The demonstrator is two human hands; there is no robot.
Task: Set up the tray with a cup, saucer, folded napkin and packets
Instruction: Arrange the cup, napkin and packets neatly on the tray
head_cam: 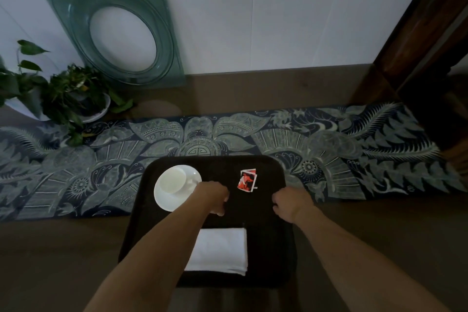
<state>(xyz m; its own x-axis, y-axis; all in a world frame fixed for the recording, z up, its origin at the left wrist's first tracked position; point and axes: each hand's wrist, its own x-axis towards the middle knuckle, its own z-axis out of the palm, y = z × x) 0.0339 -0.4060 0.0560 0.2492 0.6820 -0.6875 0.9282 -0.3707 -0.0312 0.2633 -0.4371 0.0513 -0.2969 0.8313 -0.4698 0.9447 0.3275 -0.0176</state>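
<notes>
I looked down on a dark tray (266,248) that lay on a brown table (367,248), its far edge over a blue patterned runner (329,154). On the tray's far left sat a white saucer (162,197) with a white cup (173,180) upright on it, the cup's handle pointing right. On the far right of the tray lay the packets (247,180), red, black and white, stacked loosely and a little askew. A folded white napkin (222,251) lay flat at the near middle of the tray, its left side hidden under my left forearm.

My left hand (215,197) hung over the middle of the tray, just right of the saucer, with the fingers curled under; I could not tell whether it pinched anything. My right hand (288,204) hung over the tray's right edge, also curled loosely, knuckles up, and I could not tell whether it held anything. The packets lay between the two hands and a little beyond them, touching neither.

Past the runner, potted plants (73,94) stood at the far left of the table, and a green glass panel (76,7) with a round hole leaned against the white wall (278,20).
</notes>
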